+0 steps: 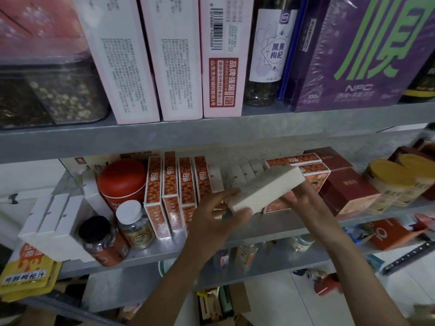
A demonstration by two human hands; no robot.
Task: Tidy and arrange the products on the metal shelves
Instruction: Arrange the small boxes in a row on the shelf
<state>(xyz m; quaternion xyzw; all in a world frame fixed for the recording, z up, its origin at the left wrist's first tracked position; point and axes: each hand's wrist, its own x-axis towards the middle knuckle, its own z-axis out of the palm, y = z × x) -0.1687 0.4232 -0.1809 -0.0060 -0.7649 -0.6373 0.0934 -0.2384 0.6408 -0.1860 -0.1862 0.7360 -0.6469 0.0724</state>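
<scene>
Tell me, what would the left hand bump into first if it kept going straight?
The left hand grips the white box. Pushing on the way it points, it would probably meet the slim white boxes standing just behind, though depth is hard to judge.

I am looking at a cream-white box (266, 187) showing against orange berry-patterned boxes (154, 196), a red tin (122, 182), maroon cartons (348, 191), yellow-lidded jars (388, 180), pale pink boxes (174, 55) with black print, and a purple carton (317, 90) lettered in green, on grey metal shelves (164, 135).
</scene>
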